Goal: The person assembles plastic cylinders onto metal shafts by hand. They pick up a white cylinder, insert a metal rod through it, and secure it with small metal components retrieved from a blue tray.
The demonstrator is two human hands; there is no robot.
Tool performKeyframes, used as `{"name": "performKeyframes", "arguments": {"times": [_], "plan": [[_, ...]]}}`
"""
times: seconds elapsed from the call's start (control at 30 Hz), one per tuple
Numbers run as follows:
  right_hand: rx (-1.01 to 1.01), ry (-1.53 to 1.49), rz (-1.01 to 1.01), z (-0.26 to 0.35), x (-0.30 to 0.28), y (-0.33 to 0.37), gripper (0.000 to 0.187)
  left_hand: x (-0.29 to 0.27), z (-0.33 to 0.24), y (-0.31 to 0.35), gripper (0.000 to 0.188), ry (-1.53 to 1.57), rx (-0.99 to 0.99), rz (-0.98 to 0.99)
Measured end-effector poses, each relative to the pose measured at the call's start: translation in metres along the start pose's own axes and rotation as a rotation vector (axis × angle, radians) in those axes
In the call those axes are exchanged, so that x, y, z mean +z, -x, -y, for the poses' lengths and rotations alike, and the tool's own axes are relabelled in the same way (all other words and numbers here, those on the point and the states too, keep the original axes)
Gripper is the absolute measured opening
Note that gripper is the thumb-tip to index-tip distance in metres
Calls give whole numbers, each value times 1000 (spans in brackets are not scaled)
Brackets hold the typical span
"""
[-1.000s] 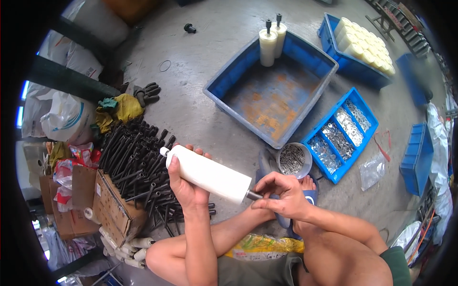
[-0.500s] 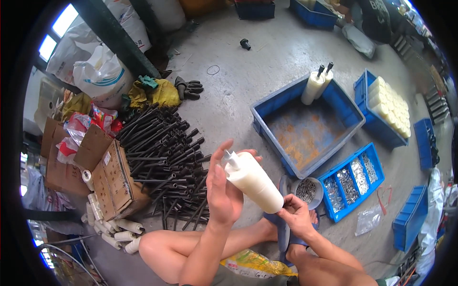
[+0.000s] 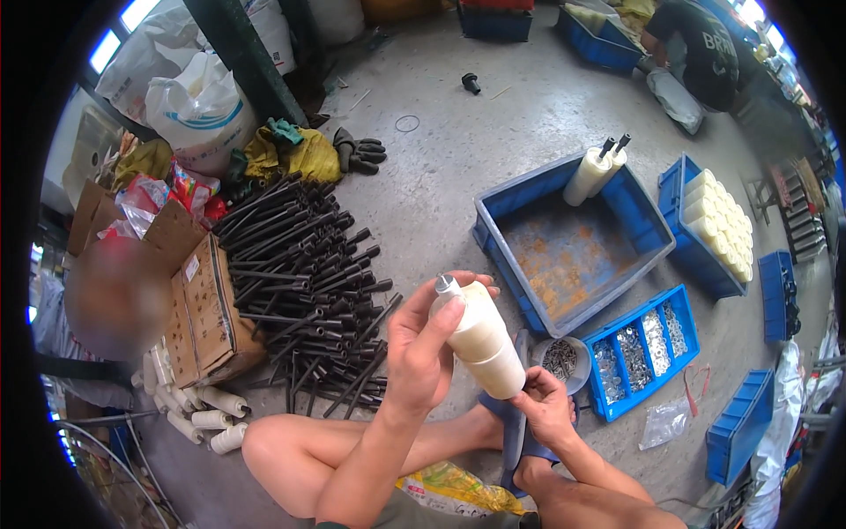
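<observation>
A cream-white cylinder roller (image 3: 487, 348) with a short metal stud (image 3: 447, 284) at its upper end is held tilted above my lap. Curled around the upper part is my left hand (image 3: 423, 353), its thumb pressed against the end beside the stud. At the bottom end, my right hand (image 3: 544, 404) pinches the roller's edge between thumb and fingers. Close by the right hand stands a round tub of small metal parts (image 3: 560, 358). Just beyond it is a blue divided tray (image 3: 641, 351) of washers and other small hardware.
A large blue crate (image 3: 538, 291) holds two upright rollers with black rods (image 3: 586, 176). Another crate (image 3: 705, 231) is packed with cream rollers. To the left lie piled black rods (image 3: 300, 282), a cardboard box (image 3: 207, 309) and loose rollers (image 3: 216, 414). A person (image 3: 696, 53) crouches far right.
My left hand's fingers, spread out before, have closed around the roller, and its thumb has come onto the stud end. The roller stands more upright. The whole view has shifted slightly.
</observation>
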State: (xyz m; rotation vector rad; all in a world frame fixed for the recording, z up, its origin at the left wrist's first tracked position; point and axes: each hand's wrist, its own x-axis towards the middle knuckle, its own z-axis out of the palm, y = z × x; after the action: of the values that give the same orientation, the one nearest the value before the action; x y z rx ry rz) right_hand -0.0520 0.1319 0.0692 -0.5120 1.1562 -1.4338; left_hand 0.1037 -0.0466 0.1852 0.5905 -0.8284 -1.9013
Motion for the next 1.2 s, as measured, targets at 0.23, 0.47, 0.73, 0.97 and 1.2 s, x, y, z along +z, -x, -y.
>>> {"name": "performKeyframes", "arguments": {"times": [0.23,0.47,0.73,0.97,1.2], "plan": [[-58,111,-101,28,8,7,33,-14,24,-6,49,-65,51,-55],[-655,645,-171,72,17,3,23,-40,115,-21,30,371,-189,-408],[-890,1150,41,138,97,-62,31,-36,173,-21,43,948,-264,-531],[-742,1167,204,58,116,-125,28,-121,237,-28,43,1107,-380,-554],[-676,1184,168,78,129,-102,23,-111,218,-27,40,1154,-384,-666]]}}
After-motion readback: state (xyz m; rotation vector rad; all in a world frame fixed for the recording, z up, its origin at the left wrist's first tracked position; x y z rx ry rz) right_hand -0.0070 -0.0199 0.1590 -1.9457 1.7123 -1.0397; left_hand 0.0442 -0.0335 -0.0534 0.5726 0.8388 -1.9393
